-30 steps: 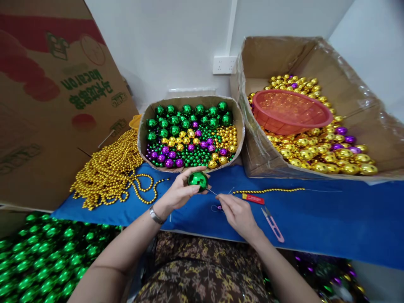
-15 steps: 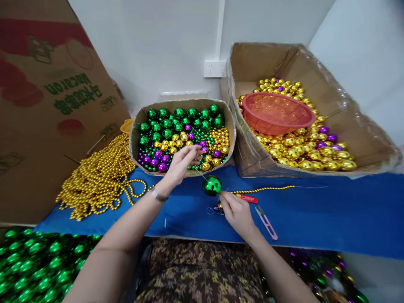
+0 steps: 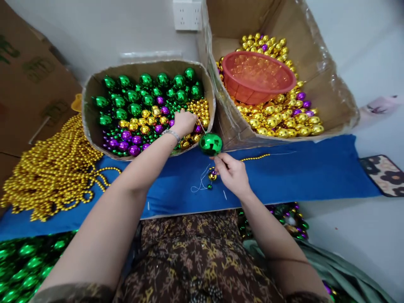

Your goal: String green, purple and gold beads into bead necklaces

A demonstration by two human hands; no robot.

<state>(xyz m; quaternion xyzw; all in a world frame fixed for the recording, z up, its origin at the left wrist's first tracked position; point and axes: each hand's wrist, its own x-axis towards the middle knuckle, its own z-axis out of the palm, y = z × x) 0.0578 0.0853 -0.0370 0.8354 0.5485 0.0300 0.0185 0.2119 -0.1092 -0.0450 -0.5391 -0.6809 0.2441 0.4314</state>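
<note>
My right hand [image 3: 232,173] is closed in a pinch just below a large shiny green bead [image 3: 211,144]. A thin needle [image 3: 202,126] sticks out of the bead's upper left, and its lower end seems to run into my fingers. My left hand [image 3: 184,123] is inside the bead box [image 3: 86,126], beside the small gold beads [image 3: 202,108]. Its fingers are curled together close to the needle's tip; anything between them is hidden. Under my right hand, a short threaded piece with a gold bead [image 3: 212,176], purple and green beads and loose white thread [image 3: 198,188] lies on the blue cloth [image 3: 176,185].
A heap of gold bead strings [image 3: 50,168] lies at the left. At the right, a larger carton [image 3: 334,84] contains gold and purple beads and a red basket [image 3: 259,78]. A flower-patterned phone case [image 3: 386,174] rests at the table's right end. Green beads [image 3: 28,261] fill the space below left.
The view has shifted, bringing the bead box closer. My left hand has gone from the box's front toward the small gold beads, fingers curling. My right hand has carried the green bead up to the box's edge.
</note>
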